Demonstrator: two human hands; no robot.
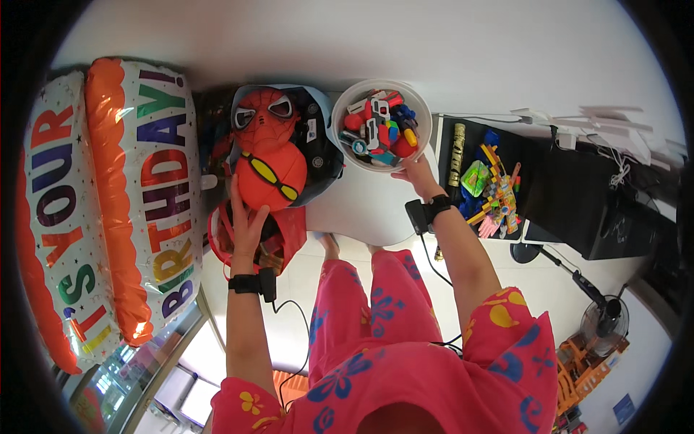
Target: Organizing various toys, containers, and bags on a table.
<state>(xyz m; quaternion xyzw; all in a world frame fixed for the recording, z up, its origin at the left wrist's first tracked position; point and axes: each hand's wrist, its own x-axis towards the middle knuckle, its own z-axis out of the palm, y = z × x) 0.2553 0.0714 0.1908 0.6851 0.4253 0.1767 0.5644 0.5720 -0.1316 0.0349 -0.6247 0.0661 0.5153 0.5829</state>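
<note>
My left hand (248,230) has its fingers spread around the near edge of a round red toy (271,184) with yellow, black-rimmed eye shapes. Just beyond it lies a red Spider-Man mask (263,122) with white eye lenses. Both rest in the mouth of a dark bag with a light-blue edge (320,168). My right hand (420,176) grips the near rim of a round white plastic tub (425,116); some fingers are hidden beneath it. Inside the tub is a toy blaster (378,127) in red and white, among several small toys and balls.
A white curved table (352,211) supports the tub. Below my left hand hangs a red bag (290,233). Foil birthday balloons (162,190) stand at left. A black-topped surface (444,163) at right holds mixed toys (501,192), beside a black box (574,190); a fan (604,323) stands lower right.
</note>
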